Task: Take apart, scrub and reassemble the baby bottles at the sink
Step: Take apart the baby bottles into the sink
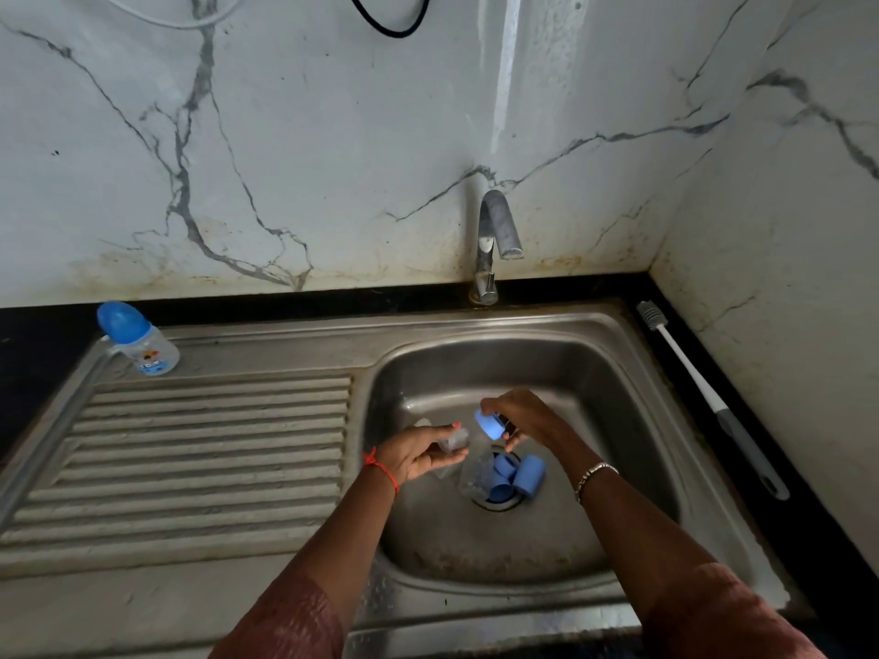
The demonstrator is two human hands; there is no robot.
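Over drain (494,504): right grip (523,423) clamped on blue cap (490,425), left grip (418,456) clamped on clear part (454,442); likely separating pieces for scrubbing.

White marble-look wall panels (333,135) with grey veins fill the upper frame, meeting at a corner on the right and stained brown near the base. A black countertop (43,335) runs below them. 2 cables (390,30) hang at the top. Light is dim.

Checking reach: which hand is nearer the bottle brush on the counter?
Right. The right hand is over the basin, left of the bottle brush; the left hand is farther left still.
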